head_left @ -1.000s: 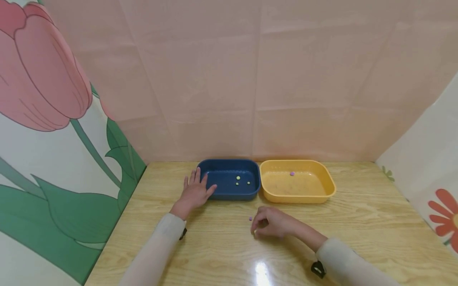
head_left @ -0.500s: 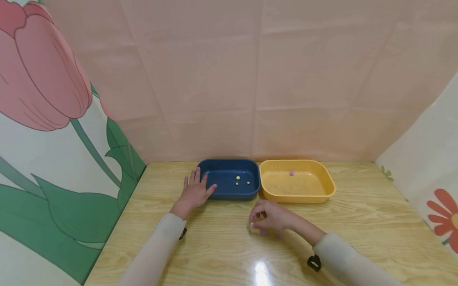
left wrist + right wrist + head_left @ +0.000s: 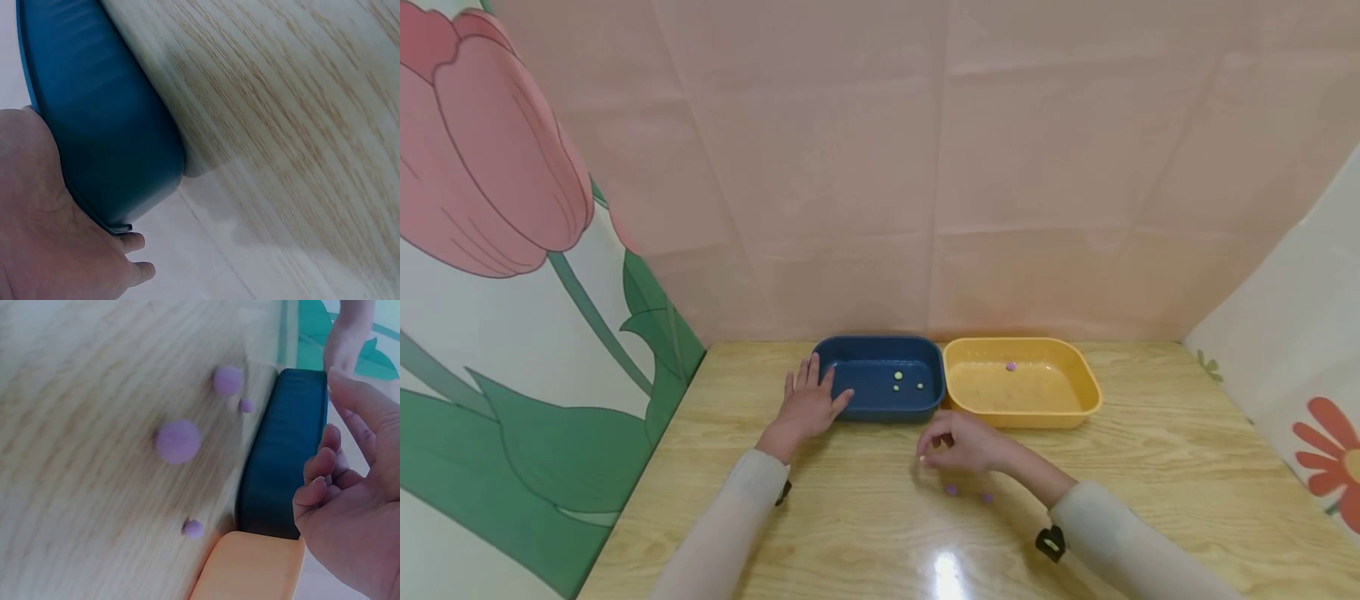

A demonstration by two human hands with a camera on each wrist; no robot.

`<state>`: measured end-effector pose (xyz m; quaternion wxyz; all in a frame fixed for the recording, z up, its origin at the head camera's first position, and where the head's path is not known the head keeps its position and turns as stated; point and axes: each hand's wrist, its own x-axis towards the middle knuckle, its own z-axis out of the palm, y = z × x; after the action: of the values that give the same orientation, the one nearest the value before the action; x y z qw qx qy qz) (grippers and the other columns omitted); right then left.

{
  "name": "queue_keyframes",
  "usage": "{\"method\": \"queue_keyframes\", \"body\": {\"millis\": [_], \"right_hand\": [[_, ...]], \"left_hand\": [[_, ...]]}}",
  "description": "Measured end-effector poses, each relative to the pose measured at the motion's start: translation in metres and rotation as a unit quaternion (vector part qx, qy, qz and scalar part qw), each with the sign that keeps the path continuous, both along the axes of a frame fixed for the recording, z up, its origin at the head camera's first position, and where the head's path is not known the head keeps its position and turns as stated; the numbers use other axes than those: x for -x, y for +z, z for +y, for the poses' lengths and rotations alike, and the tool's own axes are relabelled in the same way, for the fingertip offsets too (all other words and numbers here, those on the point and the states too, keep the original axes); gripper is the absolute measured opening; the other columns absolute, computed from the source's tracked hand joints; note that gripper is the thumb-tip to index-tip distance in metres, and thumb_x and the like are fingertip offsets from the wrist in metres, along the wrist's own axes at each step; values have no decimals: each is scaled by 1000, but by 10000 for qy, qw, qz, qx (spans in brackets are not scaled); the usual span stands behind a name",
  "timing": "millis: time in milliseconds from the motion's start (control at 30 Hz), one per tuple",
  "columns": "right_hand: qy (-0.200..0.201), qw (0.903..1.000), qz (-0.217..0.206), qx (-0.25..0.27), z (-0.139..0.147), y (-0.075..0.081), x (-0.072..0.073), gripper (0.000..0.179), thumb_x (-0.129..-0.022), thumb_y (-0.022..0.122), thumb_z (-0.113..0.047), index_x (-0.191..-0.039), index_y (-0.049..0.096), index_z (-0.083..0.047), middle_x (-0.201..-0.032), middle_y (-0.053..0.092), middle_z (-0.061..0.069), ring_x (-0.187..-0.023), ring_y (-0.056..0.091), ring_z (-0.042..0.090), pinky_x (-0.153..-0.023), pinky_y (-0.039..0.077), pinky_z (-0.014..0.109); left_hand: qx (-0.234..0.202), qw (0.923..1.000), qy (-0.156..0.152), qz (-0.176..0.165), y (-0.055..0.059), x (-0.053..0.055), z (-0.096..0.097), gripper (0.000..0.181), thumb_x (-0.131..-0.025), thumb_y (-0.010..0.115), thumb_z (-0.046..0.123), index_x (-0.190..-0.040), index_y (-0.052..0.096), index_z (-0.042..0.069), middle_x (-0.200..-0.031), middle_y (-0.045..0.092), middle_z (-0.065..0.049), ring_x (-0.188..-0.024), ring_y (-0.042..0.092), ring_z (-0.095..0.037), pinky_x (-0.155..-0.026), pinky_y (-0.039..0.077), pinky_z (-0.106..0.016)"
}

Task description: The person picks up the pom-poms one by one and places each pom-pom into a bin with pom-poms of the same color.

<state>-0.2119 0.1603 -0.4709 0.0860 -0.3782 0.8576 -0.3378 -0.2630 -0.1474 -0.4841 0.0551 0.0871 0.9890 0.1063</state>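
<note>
My left hand (image 3: pixel 805 407) lies on the left end of the blue tray (image 3: pixel 880 413), fingers spread over its rim. In the left wrist view, that hand (image 3: pixel 56 212) overlaps the tray's rim. Several small yellow-green balls (image 3: pixel 898 376) sit inside the blue tray. Just in front of the trays, my right hand (image 3: pixel 962 442) pinches a tiny pale ball (image 3: pixel 922 459) between thumb and index finger. Its other fingers are curled in the right wrist view. Below it on the table are matte purple balls (image 3: pixel 951 490); the right wrist view shows several, large (image 3: pixel 178 442) and small (image 3: pixel 194 529).
A yellow tray (image 3: pixel 1030 419) stands right against the blue one, with one purple ball (image 3: pixel 1011 367) in it. Both trays are near the back edge of the wood-grain table (image 3: pixel 850 533), before a pink backdrop (image 3: pixel 820 183). Flower-printed panels stand left and right.
My right hand has lifted and moved toward the trays, with the pale ball at its fingertips. Two purple balls have come into view below it. My left hand has stayed still.
</note>
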Motion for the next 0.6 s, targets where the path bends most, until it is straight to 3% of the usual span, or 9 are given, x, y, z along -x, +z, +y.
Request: {"method": "queue_keyframes", "body": {"millis": [333,600], "right_hand": [[98,9996,183,198,-10,9,7,7,-86,82,-14,-90,78,-17,-81,57,-9,-71,48,3,-61,43,21],[-69,9997,-142,180,-15,14,17,5,-89,80,-19,-94,79,-17,-87,60,-5,-72,49,6,-62,43,22]], "left_hand": [[-48,10000,-18,1,-1,0,0,77,-106,27,63,-162,25,11,-169,-8,-17,-155,-10,-36,-122,0,-60],[-97,9999,-67,74,1,-1,0,76,-106,30,61,-162,24,10,-169,-5,-19,-156,-7,-37,-122,1,-60]]}}
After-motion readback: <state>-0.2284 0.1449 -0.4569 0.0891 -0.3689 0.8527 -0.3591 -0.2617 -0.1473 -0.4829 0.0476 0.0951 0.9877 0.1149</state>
